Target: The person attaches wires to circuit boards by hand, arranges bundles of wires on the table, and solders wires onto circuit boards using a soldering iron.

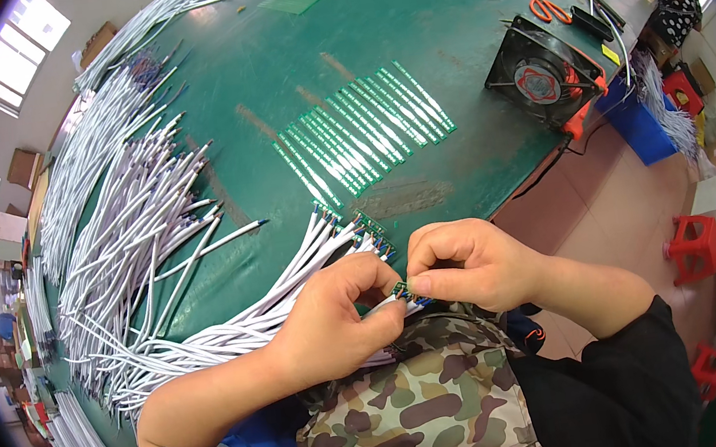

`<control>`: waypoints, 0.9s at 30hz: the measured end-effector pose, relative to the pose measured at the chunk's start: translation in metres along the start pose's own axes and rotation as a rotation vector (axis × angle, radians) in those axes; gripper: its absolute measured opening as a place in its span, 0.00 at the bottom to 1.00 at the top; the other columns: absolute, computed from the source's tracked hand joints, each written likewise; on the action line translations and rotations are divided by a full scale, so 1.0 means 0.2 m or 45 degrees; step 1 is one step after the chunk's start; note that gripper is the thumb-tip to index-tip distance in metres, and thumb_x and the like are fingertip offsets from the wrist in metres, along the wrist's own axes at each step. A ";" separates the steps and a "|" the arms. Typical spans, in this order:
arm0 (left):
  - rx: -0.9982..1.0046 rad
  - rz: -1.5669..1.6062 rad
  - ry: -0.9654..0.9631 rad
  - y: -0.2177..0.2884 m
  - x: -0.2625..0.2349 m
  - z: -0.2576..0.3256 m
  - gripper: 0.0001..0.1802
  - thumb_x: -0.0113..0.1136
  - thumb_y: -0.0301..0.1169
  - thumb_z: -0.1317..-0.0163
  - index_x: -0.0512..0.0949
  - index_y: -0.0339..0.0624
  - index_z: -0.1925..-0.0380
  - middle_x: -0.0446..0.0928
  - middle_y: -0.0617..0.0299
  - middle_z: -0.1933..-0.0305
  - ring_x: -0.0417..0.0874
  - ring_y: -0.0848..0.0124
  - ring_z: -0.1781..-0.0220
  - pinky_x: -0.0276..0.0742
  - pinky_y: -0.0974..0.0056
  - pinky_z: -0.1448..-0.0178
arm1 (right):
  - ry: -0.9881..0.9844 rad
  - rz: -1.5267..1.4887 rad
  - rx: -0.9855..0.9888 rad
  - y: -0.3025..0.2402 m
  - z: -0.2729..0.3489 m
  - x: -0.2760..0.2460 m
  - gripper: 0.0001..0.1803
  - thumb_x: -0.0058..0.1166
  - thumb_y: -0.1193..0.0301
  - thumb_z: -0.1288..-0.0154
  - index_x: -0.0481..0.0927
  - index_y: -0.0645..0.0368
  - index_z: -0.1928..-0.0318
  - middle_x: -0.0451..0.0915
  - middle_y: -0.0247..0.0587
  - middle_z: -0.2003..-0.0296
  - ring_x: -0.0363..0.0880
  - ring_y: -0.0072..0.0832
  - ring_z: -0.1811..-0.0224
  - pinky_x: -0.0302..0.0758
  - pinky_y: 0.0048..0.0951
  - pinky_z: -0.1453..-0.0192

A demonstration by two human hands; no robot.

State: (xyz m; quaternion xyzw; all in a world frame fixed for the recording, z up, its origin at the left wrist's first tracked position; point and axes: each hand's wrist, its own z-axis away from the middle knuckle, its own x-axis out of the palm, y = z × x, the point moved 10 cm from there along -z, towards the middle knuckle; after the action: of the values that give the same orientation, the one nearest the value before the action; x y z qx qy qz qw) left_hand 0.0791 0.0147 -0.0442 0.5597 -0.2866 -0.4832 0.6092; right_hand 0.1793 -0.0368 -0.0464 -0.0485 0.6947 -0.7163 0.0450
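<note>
Here, as I read the head view, both hands meet just above the near table edge, over the camouflage apron (416, 404). My left hand (339, 320) has thumb and forefinger pressed together on the end of a white cable (254, 321); my right hand (461, 264) pinches a small green circuit board (401, 289) between thumb and forefinger. The board sits exactly at the junction of the two grips, with the fingertips of both hands touching or nearly touching around it.

The relation that matters: the cable runs away from the left grip toward the left and slightly upward, its long axis lying across the table toward the fanned bundle of white cables (128, 243). The board lies to the right of the cable end, on the right hand's side, so cable end and board face each other end to end. I cannot tell whether the cable's wires are already seated on the board; the fingers cover the joint.

Just beyond the hands, a short row of cable ends carrying small boards (367, 227) rests on the green table (442, 34). Farther out lie green board strips (364, 129) side by side, well apart from both grips. A black fan (540, 71) stands at the right edge.
</note>
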 end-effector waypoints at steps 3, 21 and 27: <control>0.167 -0.223 -0.004 0.08 0.01 0.03 0.07 0.66 0.25 0.44 0.78 0.36 0.68 0.77 0.59 0.69 0.77 0.69 0.70 0.73 0.64 0.66 | -0.068 -0.190 0.025 0.06 0.02 0.05 0.08 0.58 0.70 0.27 0.80 0.63 0.62 0.75 0.28 0.68 0.70 0.15 0.64 0.69 0.25 0.60; -0.078 0.338 -0.244 -0.04 0.02 0.01 0.07 0.59 0.23 0.35 0.75 0.35 0.58 0.76 0.67 0.62 0.74 0.81 0.60 0.72 0.70 0.56 | -0.023 -0.516 0.208 0.12 0.04 0.09 0.10 0.56 0.67 0.24 0.78 0.61 0.60 0.75 0.24 0.69 0.68 0.12 0.67 0.67 0.20 0.64; -0.125 0.140 -0.298 -0.10 0.07 -0.01 0.18 0.70 0.24 0.38 0.74 0.35 0.51 0.75 0.67 0.54 0.74 0.81 0.54 0.72 0.71 0.47 | 0.124 -0.535 0.311 0.20 0.05 0.03 0.11 0.55 0.66 0.23 0.79 0.62 0.57 0.78 0.28 0.68 0.73 0.15 0.67 0.71 0.21 0.62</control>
State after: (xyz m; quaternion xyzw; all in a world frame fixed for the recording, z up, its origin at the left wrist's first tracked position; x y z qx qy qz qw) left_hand 0.0802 0.0050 -0.0659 0.4526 -0.3620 -0.5244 0.6239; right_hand 0.1742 -0.0497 -0.0865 -0.1515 0.5788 -0.7902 -0.1327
